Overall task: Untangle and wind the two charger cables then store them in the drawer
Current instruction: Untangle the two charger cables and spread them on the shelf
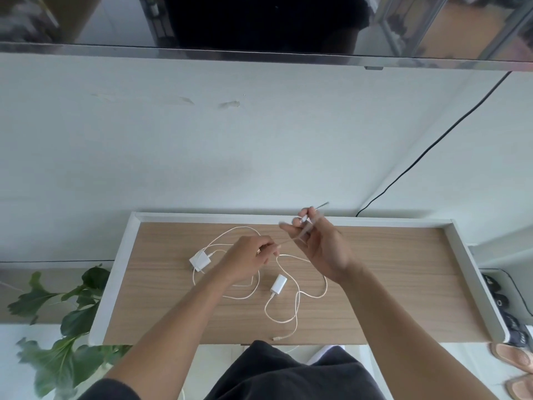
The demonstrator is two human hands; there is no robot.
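Note:
Two white charger cables lie tangled on a wooden tabletop [389, 284]. One white adapter [200, 259] sits at the left, a second adapter [278, 283] near the middle. Loops of cable [297, 308] run between and in front of them, and a plug end [274, 338] rests at the front edge. My left hand [251, 259] pinches a stretch of cable just right of the left adapter. My right hand [320, 246] is raised above the table's back edge, gripping a cable end whose connector tip [321, 205] sticks out past the fingers. The cable runs taut between both hands.
The table has a raised white rim [467, 264] on three sides. A black wire [432, 142] runs down the wall behind. A green leafy plant [72, 307] stands at the left. Sandals [513, 359] and shoes lie on the floor at the right.

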